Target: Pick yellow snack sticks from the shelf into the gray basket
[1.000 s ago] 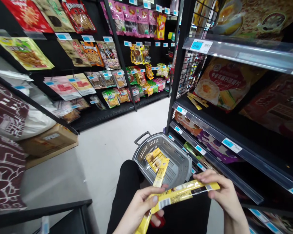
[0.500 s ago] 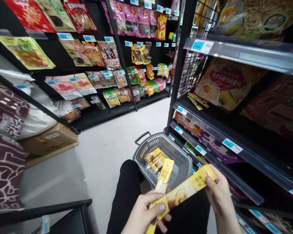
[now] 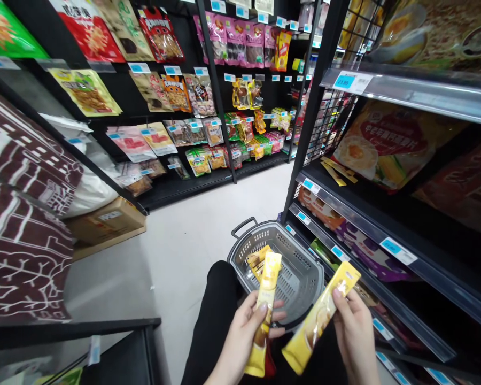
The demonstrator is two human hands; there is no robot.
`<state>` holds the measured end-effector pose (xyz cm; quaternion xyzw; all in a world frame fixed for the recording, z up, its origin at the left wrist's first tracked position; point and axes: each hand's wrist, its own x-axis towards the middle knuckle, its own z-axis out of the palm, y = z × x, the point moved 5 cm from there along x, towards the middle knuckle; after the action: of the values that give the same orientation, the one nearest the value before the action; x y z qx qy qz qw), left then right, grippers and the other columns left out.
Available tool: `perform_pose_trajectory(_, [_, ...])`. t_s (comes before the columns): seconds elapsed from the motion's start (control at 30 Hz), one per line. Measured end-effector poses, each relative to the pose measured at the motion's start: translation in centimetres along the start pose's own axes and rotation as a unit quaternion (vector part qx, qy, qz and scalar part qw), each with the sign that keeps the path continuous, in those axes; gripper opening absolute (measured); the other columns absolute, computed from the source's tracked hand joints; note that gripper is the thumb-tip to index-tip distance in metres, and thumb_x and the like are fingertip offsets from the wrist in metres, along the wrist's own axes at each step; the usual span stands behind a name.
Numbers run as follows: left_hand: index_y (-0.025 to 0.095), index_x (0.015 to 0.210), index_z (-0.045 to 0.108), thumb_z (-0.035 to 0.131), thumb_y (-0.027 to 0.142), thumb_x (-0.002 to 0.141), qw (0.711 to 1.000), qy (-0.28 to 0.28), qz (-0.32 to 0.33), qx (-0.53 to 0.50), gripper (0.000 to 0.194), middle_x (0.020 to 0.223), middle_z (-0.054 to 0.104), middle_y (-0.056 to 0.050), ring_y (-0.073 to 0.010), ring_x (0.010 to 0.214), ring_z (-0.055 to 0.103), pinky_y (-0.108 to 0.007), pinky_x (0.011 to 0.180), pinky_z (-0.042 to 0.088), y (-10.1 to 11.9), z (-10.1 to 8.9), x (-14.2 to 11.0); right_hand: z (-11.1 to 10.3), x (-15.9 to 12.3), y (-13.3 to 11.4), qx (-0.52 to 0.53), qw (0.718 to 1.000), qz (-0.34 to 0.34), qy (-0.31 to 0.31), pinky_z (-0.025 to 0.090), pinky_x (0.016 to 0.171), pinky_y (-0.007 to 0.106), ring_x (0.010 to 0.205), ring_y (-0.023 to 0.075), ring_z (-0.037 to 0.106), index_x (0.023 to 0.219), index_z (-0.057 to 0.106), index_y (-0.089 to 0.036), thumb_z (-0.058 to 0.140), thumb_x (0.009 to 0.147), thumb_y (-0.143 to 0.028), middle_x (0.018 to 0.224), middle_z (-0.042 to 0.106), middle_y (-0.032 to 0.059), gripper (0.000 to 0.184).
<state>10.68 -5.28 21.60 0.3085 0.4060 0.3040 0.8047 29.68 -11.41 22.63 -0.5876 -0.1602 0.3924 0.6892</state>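
Note:
Between thumb and fingers, my left hand (image 3: 244, 326) grips a slim yellow stick sachet (image 3: 270, 272), held nearly upright in front of the basket. A second yellow stick sachet (image 3: 318, 321) is pinched in my right hand (image 3: 350, 315), tilted with its top leaning right. The two sachets are apart from each other. Past my hands, a grey plastic shopping basket (image 3: 304, 270) stands on the floor by my knees. Several similar yellow sachets (image 3: 257, 261) lie inside it at the left, partly hidden by the sachet in my left hand.
More yellow stick sachets (image 3: 339, 171) lie on the right shelf, near a large red-labelled cereal bag (image 3: 393, 139). Shelf edges with price tags run close along my right side. Snack bags hang on the far black rack (image 3: 176, 195). A cardboard box (image 3: 106, 219) sits at left.
The sachet that both hands held has come away from my left hand and is in my right hand alone. My left hand keeps the other sachet. The view has shifted slightly left.

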Motion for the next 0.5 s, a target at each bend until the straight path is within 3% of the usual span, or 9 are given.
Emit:
perform_pose_trajectory(0.17, [0.018,0.111,0.047,0.063,0.047,0.072,0.998,-0.037,-0.035,-0.042,0.052,0.104,0.061,-0.012,-0.0207,0.078,0.063,-0.03,0.06,0.052,-0.5,1.2,-0.4,3.3,-1.0,0.7,-0.063,0.991,0.04,-0.107,0.047,0.053,0.026,0.06,0.018,0.06,0.091,0.062,-0.016,0.068,0.069,-0.043,0.079,0.067,0.0071,0.036])
perform_pose_trajectory(0.33, [0.02,0.123,0.038,0.071,0.043,0.065,0.993,-0.113,-0.016,-0.002,0.07,0.097,0.061,-0.012,-0.0198,0.068,0.064,-0.027,0.051,0.051,-1.2,2.5,-0.8,6.4,-1.9,1.6,-0.162,0.975,0.006,-0.154,0.047,0.056,0.025,0.063,0.0178,0.061,0.093,0.057,-0.019,0.059,0.075,-0.049,0.077,0.066,0.0054,0.035])
perform_pose_trajectory(0.4, [0.022,0.126,0.034,0.073,0.04,0.064,0.993,-0.116,-0.003,0.032,0.075,0.096,0.061,-0.01,-0.0139,0.056,0.061,-0.021,0.044,0.045,-2.1,1.8,-0.3,6.9,-1.1,1.5,-0.288,0.942,-0.054,-0.165,0.043,0.051,0.023,0.056,0.0162,0.059,0.082,0.056,-0.019,0.054,0.078,-0.05,0.064,0.063,0.0025,0.031])
perform_pose_trajectory(0.5, [0.025,0.121,0.039,0.071,0.046,0.065,0.994,-0.102,0.044,0.025,0.068,0.101,0.06,-0.009,-0.005,0.047,0.053,-0.019,0.045,0.04,-3.1,0.2,0.8,7.0,3.6,-1.0,-0.497,0.831,-0.212,-0.134,0.038,0.054,0.023,0.052,0.0158,0.055,0.072,0.053,-0.02,0.047,0.083,-0.049,0.053,0.056,0.0006,0.032])
